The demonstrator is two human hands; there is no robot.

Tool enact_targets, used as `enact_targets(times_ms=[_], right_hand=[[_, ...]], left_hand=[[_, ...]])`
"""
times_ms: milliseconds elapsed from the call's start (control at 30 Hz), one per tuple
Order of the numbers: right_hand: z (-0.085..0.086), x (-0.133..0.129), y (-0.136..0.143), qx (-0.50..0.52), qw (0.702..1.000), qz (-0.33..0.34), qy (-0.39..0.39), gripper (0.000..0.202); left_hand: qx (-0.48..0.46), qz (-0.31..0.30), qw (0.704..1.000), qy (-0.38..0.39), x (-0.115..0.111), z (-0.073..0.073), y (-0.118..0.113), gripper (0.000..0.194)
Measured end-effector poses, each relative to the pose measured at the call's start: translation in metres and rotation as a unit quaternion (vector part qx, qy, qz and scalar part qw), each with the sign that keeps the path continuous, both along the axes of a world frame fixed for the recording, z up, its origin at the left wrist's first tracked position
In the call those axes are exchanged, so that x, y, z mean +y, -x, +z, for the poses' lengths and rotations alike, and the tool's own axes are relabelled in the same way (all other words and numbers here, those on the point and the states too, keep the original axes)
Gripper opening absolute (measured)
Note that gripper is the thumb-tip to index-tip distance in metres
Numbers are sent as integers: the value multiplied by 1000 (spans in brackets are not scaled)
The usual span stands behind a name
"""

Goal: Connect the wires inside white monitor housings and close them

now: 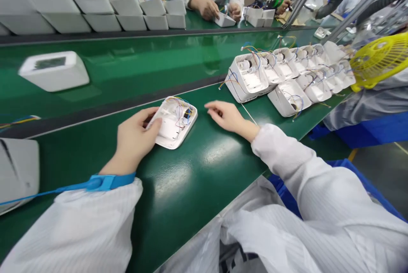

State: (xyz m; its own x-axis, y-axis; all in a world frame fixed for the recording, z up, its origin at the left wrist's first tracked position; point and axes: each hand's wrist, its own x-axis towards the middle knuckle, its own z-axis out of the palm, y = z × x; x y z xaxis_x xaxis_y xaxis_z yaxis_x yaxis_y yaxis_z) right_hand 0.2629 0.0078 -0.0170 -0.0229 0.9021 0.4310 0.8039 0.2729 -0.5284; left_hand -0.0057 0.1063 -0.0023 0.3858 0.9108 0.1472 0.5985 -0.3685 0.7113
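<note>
Your left hand [135, 137] grips the left edge of the white lid [167, 126] in the middle of the frame, hollow side up, likely so the wires [182, 106] are easy to reach. Your right hand [225, 115] is half open and looks empty, just right of the lid. Tubs [279, 102] stand in rows at upper right, perhaps to leave worktop [204, 188] room.

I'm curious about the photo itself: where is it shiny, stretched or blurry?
In the head view, bright glare patches lie on the green worktop; at the right edge of the head view, the yellow fan looks stretched; at the head view's upper left, the stacked white casings look soft, while the white part in the left hand is clearer.
</note>
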Motion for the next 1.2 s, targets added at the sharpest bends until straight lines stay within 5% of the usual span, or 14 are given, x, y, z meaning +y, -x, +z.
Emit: enact_targets(times_ms=[100, 167, 500, 633, 767, 967, 1067, 1200], right_hand=[[-2, 59, 6, 58, 993, -72, 77, 24], [0, 76, 8, 33, 994, -58, 91, 21], [0, 66, 12, 78, 994, 3, 73, 18], [2, 67, 14, 116, 991, 2, 72, 19], [10, 61, 23, 101, 989, -4, 110, 27], [24, 47, 51, 23, 988, -72, 131, 76], [29, 34, 67, -3, 980, -110, 164, 108], [38, 14, 85, -58, 979, -108, 163, 124]], left_hand=[[-7, 2, 1000, 0, 0, -1, 1, 42], [-13, 6, 1000, 5, 0, -2, 3, 42], [23, -26, 999, -9, 0, -3, 5, 38], [10, 76, 996, -37, 4, -6, 6, 40], [-127, 138, 982, 17, 10, -10, 5, 65], [-256, 65, 956, 129, -5, 3, -2, 65], [-211, -7, 972, 100, -13, 8, -3, 63], [-194, 29, 979, 60, -10, 7, -4, 55]])
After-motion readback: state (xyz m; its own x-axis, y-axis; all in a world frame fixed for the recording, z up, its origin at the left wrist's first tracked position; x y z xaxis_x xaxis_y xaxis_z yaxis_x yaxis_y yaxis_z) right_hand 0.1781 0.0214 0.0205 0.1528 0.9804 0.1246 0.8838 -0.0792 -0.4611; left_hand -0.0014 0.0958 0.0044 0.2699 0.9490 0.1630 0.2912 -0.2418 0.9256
